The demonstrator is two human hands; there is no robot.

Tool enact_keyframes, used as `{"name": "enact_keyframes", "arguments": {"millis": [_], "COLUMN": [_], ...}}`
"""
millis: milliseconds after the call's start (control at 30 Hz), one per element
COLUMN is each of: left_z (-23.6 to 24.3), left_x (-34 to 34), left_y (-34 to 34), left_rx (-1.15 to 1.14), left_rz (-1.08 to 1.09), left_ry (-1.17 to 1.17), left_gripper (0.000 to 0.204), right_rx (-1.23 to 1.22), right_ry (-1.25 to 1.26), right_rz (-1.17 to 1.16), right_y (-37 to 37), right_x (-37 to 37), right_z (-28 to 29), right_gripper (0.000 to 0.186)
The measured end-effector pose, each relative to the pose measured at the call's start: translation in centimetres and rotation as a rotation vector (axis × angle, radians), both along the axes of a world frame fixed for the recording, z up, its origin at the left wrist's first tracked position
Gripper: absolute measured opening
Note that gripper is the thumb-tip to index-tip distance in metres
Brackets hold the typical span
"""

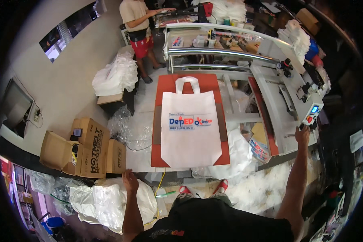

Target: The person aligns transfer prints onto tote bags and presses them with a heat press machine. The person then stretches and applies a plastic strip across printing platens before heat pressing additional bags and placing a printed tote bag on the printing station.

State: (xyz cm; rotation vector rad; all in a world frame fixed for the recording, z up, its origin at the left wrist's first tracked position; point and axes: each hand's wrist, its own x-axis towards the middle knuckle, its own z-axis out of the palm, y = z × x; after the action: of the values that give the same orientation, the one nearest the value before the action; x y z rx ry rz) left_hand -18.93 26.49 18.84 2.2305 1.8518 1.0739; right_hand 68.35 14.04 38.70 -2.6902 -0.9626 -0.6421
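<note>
Nearest: left hand (130, 180) hangs low beside the body, fingers loosely curled, holding nothing, just above a heap of white non-woven bags (109, 203) on the floor. Red shoes (201, 189) show at the foot of the press.

Right arm stretched out to the right. Right hand (303, 135) reaches the underside of a small white control box with coloured buttons and a lit screen (313, 113) on the machine's side frame. Fingers touch its lower edge; whether they press a button or grip a knob I cannot tell, too small.

Middle: white non-woven tote bag with looped handle and a blue-and-red printed panel (190, 125) lies flat, handle away from the body, on the red-brown rectangular press bed (161, 92). It sits roughly centred, bed margin showing on both sides.

Judgement on working well here: the bag should lie smooth and square with handles flat before the control is worked, and the free hand kept well off the bed, as it is.

Left: brown cardboard cartons (88, 147), crumpled clear plastic wrap (127, 129).

Far: curved chrome rail of the white machine frame (218, 52); another person in a beige shirt and red shorts (138, 28) at a rear table.
</note>
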Motion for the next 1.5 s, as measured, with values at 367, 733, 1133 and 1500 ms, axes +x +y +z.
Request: {"name": "enact_keyframes", "arguments": {"millis": [367, 733, 1133, 1500], "left_z": [-5.2, -10.0, -10.6, -18.3], "left_x": [-2.8, 4.2, 17.2, 22.6], "left_y": [-9.6, -14.8, -33.3, -58.6], "left_rx": [-0.398, -0.582, -0.528, -1.003], "left_rz": [0.086, 0.073, 0.207, 0.027], "left_ry": [-0.107, -0.092, -0.169, 0.402], "left_gripper": [0.012, 0.019, 0.017, 0.009], "right_rx": [-0.026, 0.090, 0.195, 0.162], "right_ry": [-0.005, 0.615, 0.322, 0.472], "right_rz": [0.256, 0.791, 1.564, 1.702], "right_y": [0.4, 0.6, 7.9, 8.3], "right_x": [-3.7, -18.2, -28.9, -35.1], "right_z": [-1.3, 6.9, 2.7, 3.1], "right_gripper": [0.045, 0.024, 0.047, 0.049]}}
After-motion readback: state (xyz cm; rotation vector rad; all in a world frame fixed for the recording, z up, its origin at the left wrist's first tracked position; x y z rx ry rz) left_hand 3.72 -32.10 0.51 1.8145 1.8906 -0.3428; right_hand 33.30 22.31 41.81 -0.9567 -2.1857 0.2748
